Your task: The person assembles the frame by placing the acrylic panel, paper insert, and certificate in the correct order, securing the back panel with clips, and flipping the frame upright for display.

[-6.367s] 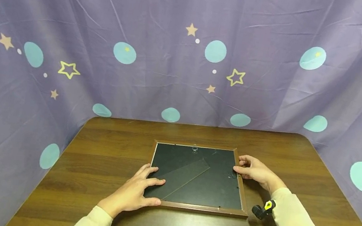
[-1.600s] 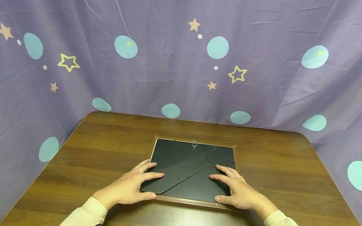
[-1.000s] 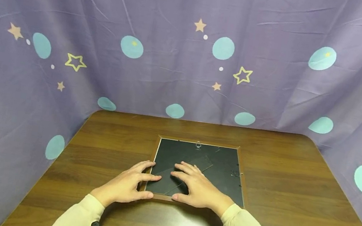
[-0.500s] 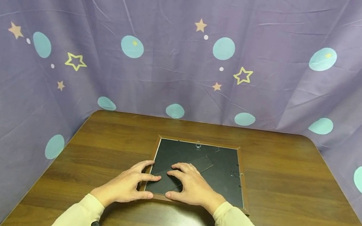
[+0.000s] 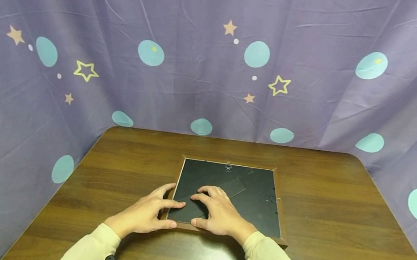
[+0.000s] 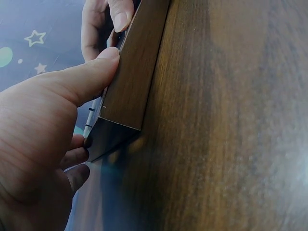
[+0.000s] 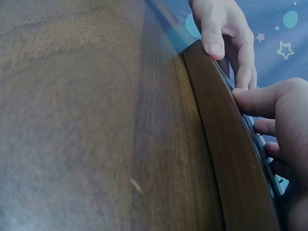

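A picture frame [image 5: 280, 216] with a brown wooden rim lies face down on the table, its black backing board [image 5: 254, 213] upward. An easel stand [image 5: 233, 186] lies folded diagonally across that board. My left hand [image 5: 147, 211] spreads over the near left corner, thumb on the near rim and fingertips at the left edge. Beside it, my right hand [image 5: 220, 215] reaches over the lower part of the stand. In the right wrist view its thumb [image 7: 255, 101] touches the rim's top edge, while the other fingers rest on the back, bent and partly hidden.
The wooden table [image 5: 340, 221] extends around the frame on all sides. A metal hanger [image 5: 228, 167] sits at the board's far edge, another hanger [image 5: 271, 199] near its right edge. A purple curtain [image 5: 192, 20] with stars and dots surrounds the table.
My right hand has left the frame's right side and moved left across the backing, ending near my left hand. My left hand stays at the left corner. The frame lies nearly where it was.
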The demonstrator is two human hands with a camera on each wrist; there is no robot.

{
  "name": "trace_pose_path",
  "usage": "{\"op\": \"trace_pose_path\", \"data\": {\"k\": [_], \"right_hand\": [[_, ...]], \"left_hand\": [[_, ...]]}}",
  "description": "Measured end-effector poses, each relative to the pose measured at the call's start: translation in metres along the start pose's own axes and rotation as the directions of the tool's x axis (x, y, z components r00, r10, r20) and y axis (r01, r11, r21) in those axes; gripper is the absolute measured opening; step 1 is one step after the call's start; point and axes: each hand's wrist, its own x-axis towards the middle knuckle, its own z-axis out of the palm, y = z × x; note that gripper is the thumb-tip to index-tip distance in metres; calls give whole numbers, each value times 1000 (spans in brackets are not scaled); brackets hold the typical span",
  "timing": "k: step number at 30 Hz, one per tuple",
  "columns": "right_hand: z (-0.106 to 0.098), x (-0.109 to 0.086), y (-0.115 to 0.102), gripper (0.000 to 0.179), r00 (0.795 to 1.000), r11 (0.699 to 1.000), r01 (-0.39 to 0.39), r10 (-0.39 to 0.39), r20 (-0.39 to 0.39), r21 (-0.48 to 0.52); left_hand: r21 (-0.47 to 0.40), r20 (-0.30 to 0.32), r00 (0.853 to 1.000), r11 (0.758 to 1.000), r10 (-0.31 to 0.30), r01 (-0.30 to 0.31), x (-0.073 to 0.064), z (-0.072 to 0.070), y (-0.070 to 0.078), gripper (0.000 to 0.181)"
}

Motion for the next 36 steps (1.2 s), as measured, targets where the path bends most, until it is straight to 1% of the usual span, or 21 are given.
{"op": "trace_pose_path", "data": {"k": [6,12,16,19,22,26,29,32,36], "right_hand": [[-1,1,-3,58,999,1000,-26,26,20,15],[-1,4,-5,54,999,998,-39,37,38,50],[-3,7,-3,54,996,993,-59,52,73,100],[-6,8,-4,55,992,990,-75,63,108,118],[-9,8,-6,55,990,991,-77,62,127,113],[-10,7,-7,54,991,991,-64,50,120,118],[-9,6,-6,54,992,990,-58,42,120,129],[-10,6,-3,56,990,989,-50,31,138,136],[-12,6,3,54,986,976,-51,16,164,212]], "left_hand": [[-4,-11,1000,1000,10,-10,0,1,-2,53],[0,-12,1000,1000,-3,3,-1,1,-3,54],[1,-5,1000,1000,-10,10,-1,1,-2,54],[-3,3,1000,1000,-12,12,-1,1,-1,54],[-3,3,1000,1000,-13,13,0,0,-1,54],[8,-5,1000,1000,-7,7,2,0,-1,53],[9,-4,1000,1000,-8,8,2,1,-1,53],[5,4,1000,1000,-14,14,1,1,-1,54],[0,28,998,999,-48,48,1,1,0,55]]}}
